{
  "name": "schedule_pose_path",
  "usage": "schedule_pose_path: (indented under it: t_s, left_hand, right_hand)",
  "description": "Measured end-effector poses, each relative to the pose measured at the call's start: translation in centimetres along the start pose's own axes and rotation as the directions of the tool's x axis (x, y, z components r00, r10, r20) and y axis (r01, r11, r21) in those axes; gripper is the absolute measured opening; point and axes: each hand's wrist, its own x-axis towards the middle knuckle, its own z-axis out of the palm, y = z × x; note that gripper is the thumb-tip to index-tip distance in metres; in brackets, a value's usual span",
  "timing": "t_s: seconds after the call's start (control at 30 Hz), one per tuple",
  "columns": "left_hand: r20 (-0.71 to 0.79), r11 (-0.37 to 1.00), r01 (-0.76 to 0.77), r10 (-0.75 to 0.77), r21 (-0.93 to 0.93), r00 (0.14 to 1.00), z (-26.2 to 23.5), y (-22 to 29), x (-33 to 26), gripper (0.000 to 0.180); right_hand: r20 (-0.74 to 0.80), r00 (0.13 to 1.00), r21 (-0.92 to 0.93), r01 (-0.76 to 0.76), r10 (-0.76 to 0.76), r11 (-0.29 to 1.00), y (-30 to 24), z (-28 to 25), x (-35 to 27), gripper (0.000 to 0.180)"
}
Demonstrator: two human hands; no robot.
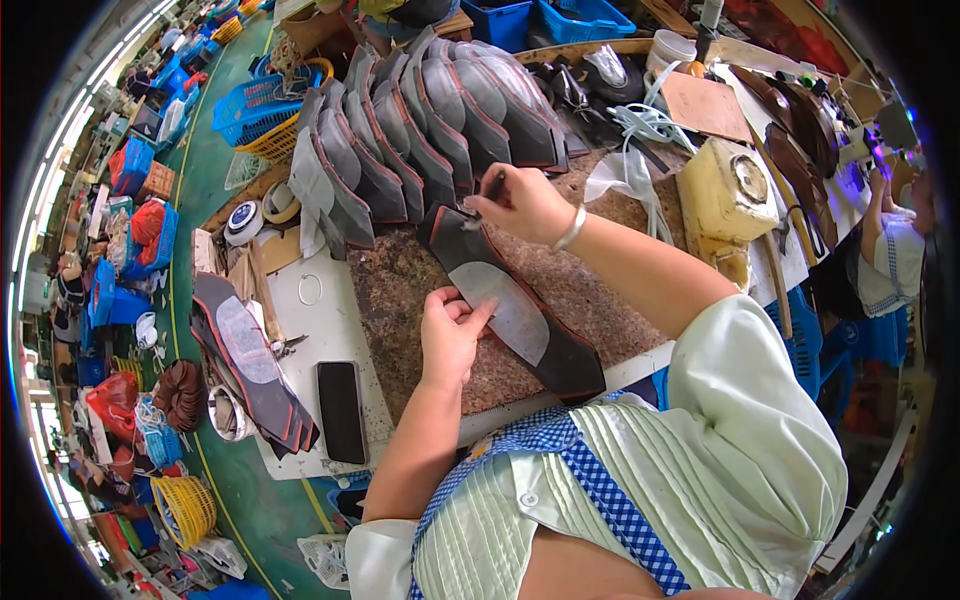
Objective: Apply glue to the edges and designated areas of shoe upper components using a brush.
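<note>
A long black leather-like cut piece (545, 365) with an oval grey patch and a reddish edge line lies slantwise on the speckled stone slab (405, 300). My left hand (453, 335) grips its left edge, the thumb lying on the grey patch. At the piece's far end, my right hand (525, 205) is closed around a short dark-handled tool (497, 186). A pale tip, perhaps bristles, shows below those fingers, at or very near the piece. Just beyond stand overlapping rows of similar grey-and-black pieces (425, 115).
More such pieces (245, 345) are stacked at left, beside a black phone (342, 410) on the white table. A yellowed block-shaped container (725, 190) stands at right near white strips (640, 185). Blue baskets (250, 110) sit beyond the table. Another person (890, 255) is at far right.
</note>
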Motion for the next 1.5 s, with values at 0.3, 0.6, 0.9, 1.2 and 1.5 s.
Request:
schedule_pose_path:
  t_s: [0.3,0.6,0.9,1.2,1.5]
  left_hand:
    - [0.022,0.998,0.005,-0.004,-0.056,1.000,0.2,0.4,0.0,0.042]
    - [-0.027,0.996,-0.026,0.024,-0.082,0.999,0.0,-0.6,0.1,0.046]
    - [0.024,0.993,-0.009,0.012,-0.116,1.000,-0.4,-0.2,0.7,0.038]
    - [0.029,0.990,0.045,-0.042,-0.135,0.999,-0.1,-0.2,0.0,0.033]
    - [0.105,0.978,0.061,-0.040,-0.199,0.994,-0.1,0.5,0.0,0.029]
  right_hand:
    - [0.185,0.928,0.349,-0.371,0.324,0.861,1.1,-0.6,1.0,0.024]
    - [0.729,0.683,0.068,-0.007,-0.045,0.998,-3.3,-7.2,-10.6,0.011]
    - [0.522,0.838,0.170,0.076,-0.156,0.982,-2.3,-8.3,-14.4,0.016]
    - [0.166,0.986,0.195,-0.026,-0.007,0.980,0.5,-2.3,-7.7,0.015]
    - [0.425,0.898,0.265,-0.006,-0.111,0.964,-2.8,-7.2,-17.4,0.009]
